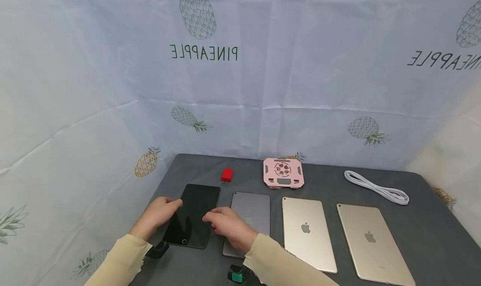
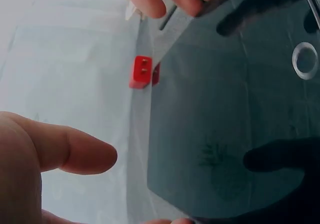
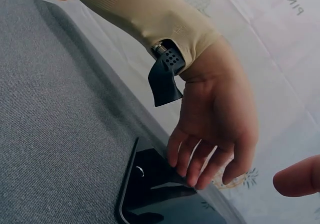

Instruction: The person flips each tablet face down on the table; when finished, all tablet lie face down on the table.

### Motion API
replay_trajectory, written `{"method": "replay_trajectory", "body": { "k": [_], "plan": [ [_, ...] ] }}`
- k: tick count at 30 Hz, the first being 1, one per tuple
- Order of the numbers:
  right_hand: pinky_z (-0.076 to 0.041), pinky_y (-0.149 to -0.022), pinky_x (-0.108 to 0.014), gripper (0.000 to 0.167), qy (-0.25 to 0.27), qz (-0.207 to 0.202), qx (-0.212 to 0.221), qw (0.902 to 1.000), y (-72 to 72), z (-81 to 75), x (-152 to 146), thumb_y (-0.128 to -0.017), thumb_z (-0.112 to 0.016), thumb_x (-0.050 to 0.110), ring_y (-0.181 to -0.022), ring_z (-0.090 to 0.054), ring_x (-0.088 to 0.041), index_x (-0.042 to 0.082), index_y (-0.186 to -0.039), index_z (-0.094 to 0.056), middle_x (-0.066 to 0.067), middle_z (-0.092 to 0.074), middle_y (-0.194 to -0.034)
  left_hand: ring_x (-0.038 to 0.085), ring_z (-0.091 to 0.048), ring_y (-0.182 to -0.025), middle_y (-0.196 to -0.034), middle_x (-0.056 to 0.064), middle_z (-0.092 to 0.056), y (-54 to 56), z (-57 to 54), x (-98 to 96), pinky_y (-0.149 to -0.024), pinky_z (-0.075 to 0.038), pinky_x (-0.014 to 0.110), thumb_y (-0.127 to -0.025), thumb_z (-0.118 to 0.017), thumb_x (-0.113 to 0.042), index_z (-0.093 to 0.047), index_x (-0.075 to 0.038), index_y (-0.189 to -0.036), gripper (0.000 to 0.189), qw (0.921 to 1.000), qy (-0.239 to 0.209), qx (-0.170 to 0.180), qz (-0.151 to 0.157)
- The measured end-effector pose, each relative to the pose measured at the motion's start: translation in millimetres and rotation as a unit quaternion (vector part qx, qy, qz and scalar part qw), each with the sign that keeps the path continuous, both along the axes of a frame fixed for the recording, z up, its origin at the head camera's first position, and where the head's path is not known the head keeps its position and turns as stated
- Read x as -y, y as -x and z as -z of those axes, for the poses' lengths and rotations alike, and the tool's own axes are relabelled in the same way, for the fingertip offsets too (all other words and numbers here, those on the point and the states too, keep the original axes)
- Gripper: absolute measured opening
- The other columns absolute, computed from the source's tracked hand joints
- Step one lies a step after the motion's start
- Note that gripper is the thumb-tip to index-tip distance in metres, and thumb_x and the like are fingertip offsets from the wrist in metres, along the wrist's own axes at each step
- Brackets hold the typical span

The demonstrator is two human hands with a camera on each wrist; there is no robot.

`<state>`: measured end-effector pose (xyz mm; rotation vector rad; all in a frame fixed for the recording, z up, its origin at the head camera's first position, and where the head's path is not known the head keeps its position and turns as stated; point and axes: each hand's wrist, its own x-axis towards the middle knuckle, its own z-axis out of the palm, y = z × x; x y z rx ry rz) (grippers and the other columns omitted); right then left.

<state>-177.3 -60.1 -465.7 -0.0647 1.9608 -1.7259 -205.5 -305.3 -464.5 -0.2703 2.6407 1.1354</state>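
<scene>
A black-screened tablet [image 1: 199, 208] lies face up at the left of the table, its round home button towards the person. My left hand [image 1: 160, 213] is at its left edge, thumb extended over the screen; in the right wrist view the loosely bent fingers of that left hand [image 3: 217, 114] hang by the tablet's edge [image 3: 165, 194]. Whether they touch it I cannot tell. Over the tablet's right side hovers my right hand [image 1: 229, 225], fingers relaxed, partly covering a grey tablet [image 1: 259, 211] that lies face down. Neither hand visibly grips anything.
Two gold tablets, one nearer [image 1: 306, 215] and one farther right [image 1: 362, 225], lie face down. Behind them are a red charger plug [image 1: 227, 175], a pink folding stand [image 1: 283, 173] and a coiled white cable [image 1: 375, 187]. A pineapple-print curtain [image 1: 300, 77] borders the grey table [image 1: 323, 179].
</scene>
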Motion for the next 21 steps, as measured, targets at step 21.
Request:
{"method": "replay_trajectory", "body": {
  "k": [21],
  "plan": [
    [-0.054,-0.114,-0.055,0.044,0.014,-0.015,0.011,0.9997,3.1,-6.4,-4,-0.102,-0.062,0.025,-0.135,-0.062,-0.041,-0.003,-0.135,-0.07,-0.02,-0.06,-0.153,0.017,-0.052,-0.085,-0.09,0.001,-0.05,0.8,-23.1,4.7,-0.073,-0.053,0.034,-0.103,-0.058,-0.035,-0.058,-0.004,-0.1,0.031,0.9883,-0.143,0.045,-0.029]
  ]
}}
